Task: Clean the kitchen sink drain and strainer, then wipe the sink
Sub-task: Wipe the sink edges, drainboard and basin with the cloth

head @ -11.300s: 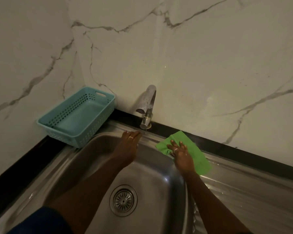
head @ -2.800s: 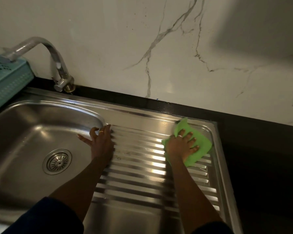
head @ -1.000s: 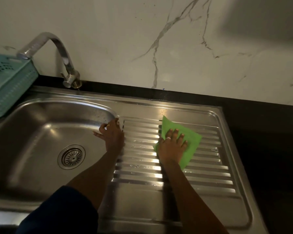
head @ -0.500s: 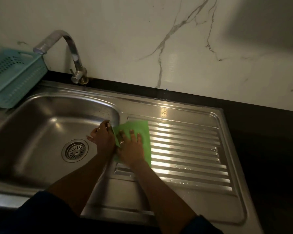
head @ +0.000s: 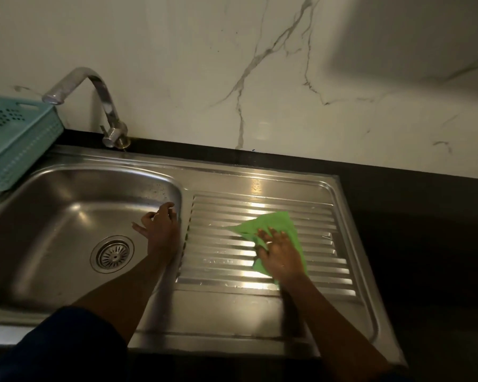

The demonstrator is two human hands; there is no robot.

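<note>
A stainless steel sink (head: 66, 221) has a round strainer (head: 112, 253) seated in its drain. To its right lies the ribbed drainboard (head: 232, 260). My right hand (head: 278, 250) presses a green cloth (head: 271, 224) flat on the middle-right of the ribs, fingers spread. My left hand (head: 160, 230) rests on the sink bowl's right rim, fingers loosely bent over the edge, holding nothing.
A curved chrome tap (head: 105, 106) stands at the back of the sink. A teal perforated basket (head: 14, 142) sits at the far left on the rim. A black counter (head: 425, 244) runs along the right side below a white marble wall.
My right hand has slid the green cloth rightward across the ribs, away from the bowl's edge. My left hand stays on the bowl's right rim.
</note>
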